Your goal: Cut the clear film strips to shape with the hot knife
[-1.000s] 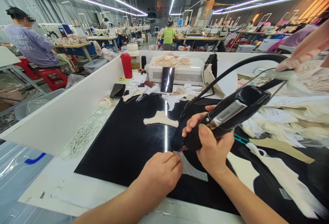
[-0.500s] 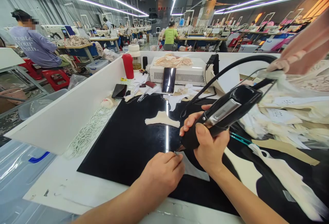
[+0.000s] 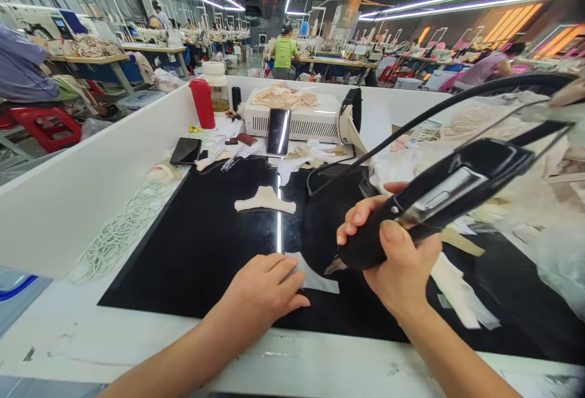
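Observation:
My right hand (image 3: pixel 404 276) is wrapped round a black corded hand tool (image 3: pixel 457 188) with a silver lever on its side and a pointed metal tip. The tip hovers at the edge of a curved light-grey piece (image 3: pixel 320 279) on the black mat (image 3: pixel 192 258). My left hand (image 3: pixel 267 288) rests palm-down with fingers stretched out, its fingertips covering the left end of the grey piece. Further back on the mat lies a cream fabric piece (image 3: pixel 265 199) with a raised middle. A cream strip (image 3: pixel 461 294) lies to the right of the tool.
A white vented box (image 3: pixel 297 120) stands at the back, with a phone (image 3: pixel 278 131) leaning on it. Nearby are a red flask (image 3: pixel 202 103) and a glass jar (image 3: pixel 219 93). Tangled pale cord (image 3: pixel 114 233) lies left. Plastic-covered cloth (image 3: pixel 525 203) is heaped right. Co-workers sit beyond.
My left hand has gone from closed fingers at the grey piece's end to lying flat on it. The tool's tip has moved right, away from my left fingers. The camera view has shifted right.

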The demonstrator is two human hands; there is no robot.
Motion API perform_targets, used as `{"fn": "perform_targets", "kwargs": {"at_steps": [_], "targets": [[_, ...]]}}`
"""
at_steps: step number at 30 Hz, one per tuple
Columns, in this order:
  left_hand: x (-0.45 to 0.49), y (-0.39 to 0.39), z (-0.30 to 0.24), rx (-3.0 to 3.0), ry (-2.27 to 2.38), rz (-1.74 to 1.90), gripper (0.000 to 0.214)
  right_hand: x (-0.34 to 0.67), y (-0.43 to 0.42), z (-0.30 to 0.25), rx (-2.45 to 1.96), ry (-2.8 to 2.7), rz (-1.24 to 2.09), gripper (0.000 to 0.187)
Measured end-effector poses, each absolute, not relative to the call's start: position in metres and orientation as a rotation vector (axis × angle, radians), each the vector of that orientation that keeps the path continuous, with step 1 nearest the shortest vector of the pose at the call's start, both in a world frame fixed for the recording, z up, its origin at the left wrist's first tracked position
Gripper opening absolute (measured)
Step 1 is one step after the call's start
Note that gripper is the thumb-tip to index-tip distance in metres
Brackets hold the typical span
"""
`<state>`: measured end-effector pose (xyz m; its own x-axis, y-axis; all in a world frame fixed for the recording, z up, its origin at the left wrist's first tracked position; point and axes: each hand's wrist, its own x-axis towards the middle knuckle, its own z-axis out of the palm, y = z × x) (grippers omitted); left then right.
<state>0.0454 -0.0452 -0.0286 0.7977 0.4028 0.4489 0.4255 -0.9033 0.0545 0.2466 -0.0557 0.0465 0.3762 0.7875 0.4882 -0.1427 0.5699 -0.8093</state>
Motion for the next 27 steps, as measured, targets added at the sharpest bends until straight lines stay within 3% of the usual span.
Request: {"fn": "perform_targets", "kwargs": {"at_steps": [27], "targets": [[0.045, -0.045, -0.023, -2.89, -0.641, -0.741, 0.031, 0.261, -0.079, 0.037, -0.738, -0.989, 0.64, 0.038]]}}
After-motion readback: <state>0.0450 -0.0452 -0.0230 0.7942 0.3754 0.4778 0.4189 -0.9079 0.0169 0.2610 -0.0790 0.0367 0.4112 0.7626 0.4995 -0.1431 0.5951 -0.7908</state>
